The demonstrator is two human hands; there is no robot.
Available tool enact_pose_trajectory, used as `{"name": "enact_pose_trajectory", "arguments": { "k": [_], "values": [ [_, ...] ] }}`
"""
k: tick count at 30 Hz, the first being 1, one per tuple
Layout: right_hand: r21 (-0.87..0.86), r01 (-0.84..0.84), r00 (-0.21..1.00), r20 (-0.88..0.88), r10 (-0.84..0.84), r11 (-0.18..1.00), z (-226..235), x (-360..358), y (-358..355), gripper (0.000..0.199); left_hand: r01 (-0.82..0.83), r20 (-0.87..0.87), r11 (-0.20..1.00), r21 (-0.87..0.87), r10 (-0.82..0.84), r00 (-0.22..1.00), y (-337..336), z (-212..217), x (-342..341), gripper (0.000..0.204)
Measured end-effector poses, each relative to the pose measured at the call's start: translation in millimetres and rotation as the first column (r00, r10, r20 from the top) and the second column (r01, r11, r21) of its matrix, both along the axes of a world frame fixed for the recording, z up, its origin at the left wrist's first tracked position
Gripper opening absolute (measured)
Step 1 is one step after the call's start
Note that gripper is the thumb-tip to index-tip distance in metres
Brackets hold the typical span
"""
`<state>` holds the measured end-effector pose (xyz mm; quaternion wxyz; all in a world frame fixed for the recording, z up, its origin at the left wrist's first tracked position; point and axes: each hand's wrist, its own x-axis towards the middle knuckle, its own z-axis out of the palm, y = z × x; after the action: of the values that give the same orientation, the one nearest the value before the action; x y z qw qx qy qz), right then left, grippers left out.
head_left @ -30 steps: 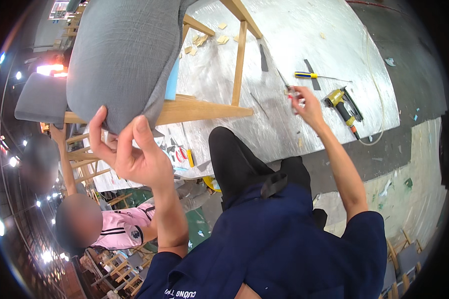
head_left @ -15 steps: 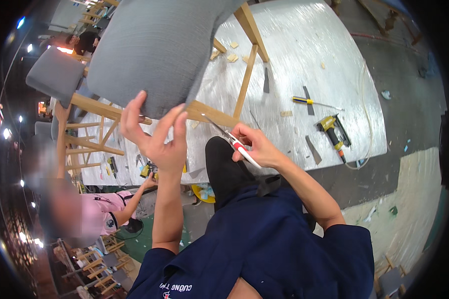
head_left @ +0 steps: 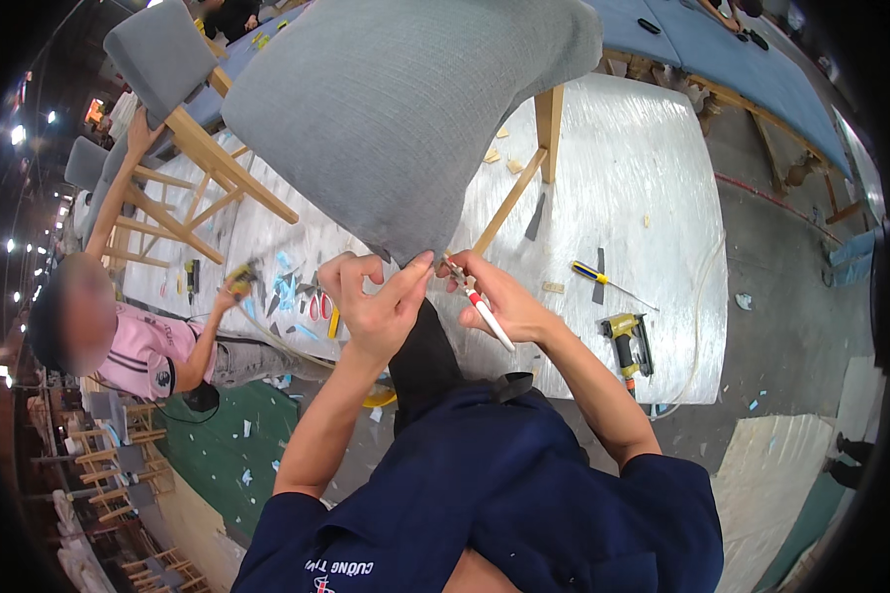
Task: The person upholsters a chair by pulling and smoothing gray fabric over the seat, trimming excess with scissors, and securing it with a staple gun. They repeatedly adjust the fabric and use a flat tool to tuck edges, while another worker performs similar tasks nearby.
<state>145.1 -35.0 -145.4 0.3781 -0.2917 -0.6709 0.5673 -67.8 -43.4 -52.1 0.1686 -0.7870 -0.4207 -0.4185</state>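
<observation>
A grey upholstered chair (head_left: 396, 109) with wooden legs is tilted in front of me, its fabric corner pointing toward my body. My left hand (head_left: 369, 304) pinches the fabric at that lower corner between thumb and fingers. Close beside it, my right hand (head_left: 512, 304) grips a slim hand tool with a white-and-red handle (head_left: 487, 316). The tool's metal end is at the corner, mostly hidden by my fingers, so its exact kind is unclear. My two hands nearly touch.
On the plastic-wrapped table (head_left: 643, 168) lie a yellow-and-blue screwdriver (head_left: 590, 272), a yellow staple gun (head_left: 623, 341) with a hose, dark fabric strips and wood scraps (head_left: 514, 166). A co-worker in pink (head_left: 158, 346) works at left beside another grey chair (head_left: 158, 59).
My hands have come together at the chair's corner, the right bringing the tool to the fabric. The view has shifted, and the chair now appears further right.
</observation>
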Motion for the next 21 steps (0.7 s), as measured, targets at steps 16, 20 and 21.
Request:
{"name": "enact_pose_trajectory", "arguments": {
  "k": [16,20,21],
  "values": [
    [0.074,0.113,0.989,0.089,-0.119,0.991,15,3,12,0.090,0.146,0.052,0.984,-0.102,-0.141,0.989,8,4,4,0.034],
    [0.159,0.107,0.993,0.030,-0.113,0.981,22,4,19,0.087,0.098,0.032,0.988,-0.122,-0.095,0.995,10,-1,4,0.031],
    [0.169,0.122,0.992,-0.010,-0.122,0.978,18,2,18,0.086,0.093,0.027,0.988,-0.122,-0.090,0.996,11,-2,5,0.031]
  ]
}}
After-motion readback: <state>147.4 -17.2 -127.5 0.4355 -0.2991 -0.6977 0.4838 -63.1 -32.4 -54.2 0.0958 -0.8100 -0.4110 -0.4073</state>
